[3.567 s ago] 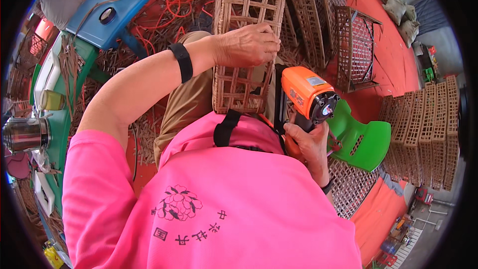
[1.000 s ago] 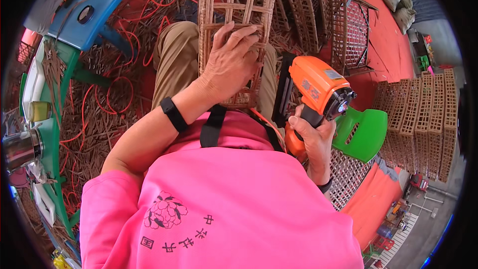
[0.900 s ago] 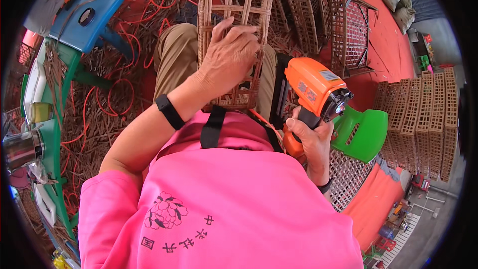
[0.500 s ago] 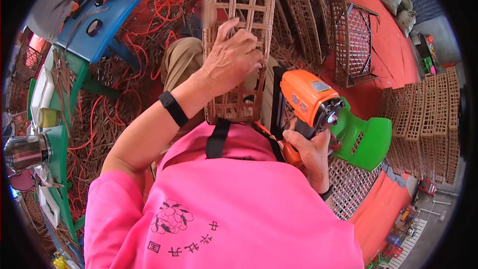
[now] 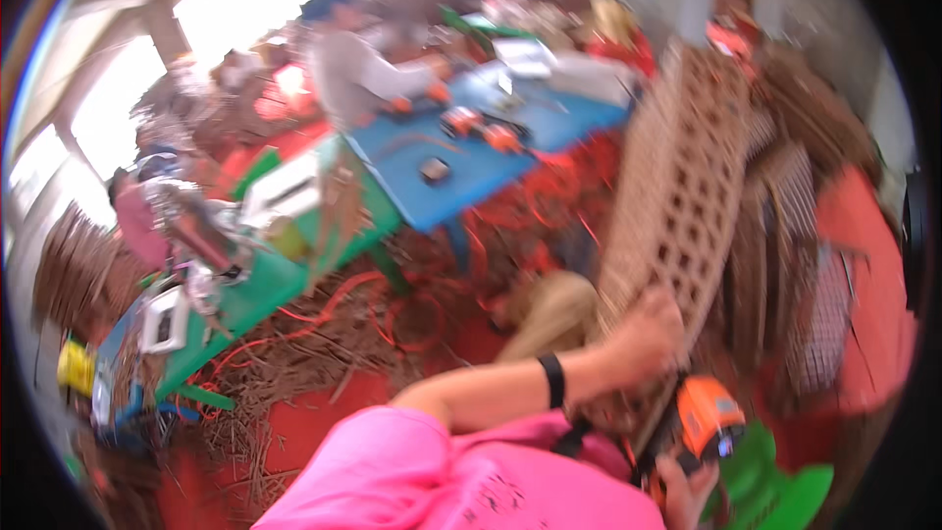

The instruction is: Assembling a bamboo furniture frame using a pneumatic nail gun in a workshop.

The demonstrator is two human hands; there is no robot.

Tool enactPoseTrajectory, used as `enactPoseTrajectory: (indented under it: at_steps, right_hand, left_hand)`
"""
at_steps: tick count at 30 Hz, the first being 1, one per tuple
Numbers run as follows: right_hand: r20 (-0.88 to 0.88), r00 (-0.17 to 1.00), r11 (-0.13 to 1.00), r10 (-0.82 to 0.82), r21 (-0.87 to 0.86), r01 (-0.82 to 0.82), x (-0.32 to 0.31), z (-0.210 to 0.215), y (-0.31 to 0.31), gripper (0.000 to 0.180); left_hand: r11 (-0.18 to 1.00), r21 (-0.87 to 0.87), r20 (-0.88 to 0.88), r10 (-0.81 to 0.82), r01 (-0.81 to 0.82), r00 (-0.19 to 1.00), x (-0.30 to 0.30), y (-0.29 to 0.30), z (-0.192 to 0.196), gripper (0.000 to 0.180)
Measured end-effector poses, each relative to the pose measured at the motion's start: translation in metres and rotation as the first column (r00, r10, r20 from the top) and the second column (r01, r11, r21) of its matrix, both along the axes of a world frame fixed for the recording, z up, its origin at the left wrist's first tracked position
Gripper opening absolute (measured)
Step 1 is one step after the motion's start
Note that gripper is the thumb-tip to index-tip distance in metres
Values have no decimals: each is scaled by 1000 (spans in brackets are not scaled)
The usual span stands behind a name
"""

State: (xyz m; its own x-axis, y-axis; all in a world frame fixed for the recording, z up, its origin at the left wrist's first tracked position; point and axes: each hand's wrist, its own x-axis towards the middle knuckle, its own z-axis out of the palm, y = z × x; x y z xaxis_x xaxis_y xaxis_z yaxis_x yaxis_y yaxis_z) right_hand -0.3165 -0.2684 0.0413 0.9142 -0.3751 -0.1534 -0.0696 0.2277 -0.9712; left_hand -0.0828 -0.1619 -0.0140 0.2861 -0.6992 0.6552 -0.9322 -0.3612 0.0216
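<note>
A long brown woven lattice basket (image 5: 677,216) stands up in front of me, slanting toward the upper right. My left hand (image 5: 643,332) is closed at its lower part, the fingers blurred but curled against the lattice. An orange nail gun (image 5: 708,416) with a dark handle is held in my right hand (image 5: 685,493), low at the right and just below the basket's near end. Motion smears the picture, and the basket partly hides the nail gun's front.
Left of the basket are a blue table (image 5: 392,182) with orange tools and a green table (image 5: 245,319) with white trays. A person in grey (image 5: 358,79) works behind the blue one. Red hoses (image 5: 343,299) and loose strips (image 5: 294,363) litter the floor. A green chair (image 5: 780,481) is at right.
My view has swung to the left, so the tables and the other person now show more fully. The basket, both my hands and the nail gun appear farther right in the picture.
</note>
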Motion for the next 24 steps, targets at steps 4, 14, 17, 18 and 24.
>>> enactPoseTrajectory:
  at_steps: [4,14,17,18,24]
  right_hand:
    - [-129,980,984,-148,-115,134,-14,-1,-4,17]
    - [-2,1000,983,17,-185,-17,19,8,5,26]
    - [-46,999,967,-5,-254,-6,16,-3,-2,17]
    - [-65,998,964,-16,-267,-2,14,-1,-1,17]
    - [-86,994,947,65,-308,-89,8,-6,-6,17]
  left_hand:
    - [981,-164,-151,-133,107,980,-7,-9,5,9]
    - [972,-171,9,-161,161,987,23,55,15,32]
    - [951,-297,-121,49,-83,991,17,69,25,49]
    - [939,-319,-132,90,-128,987,20,72,20,57]
    - [835,-456,-449,83,-308,889,4,65,-18,80]
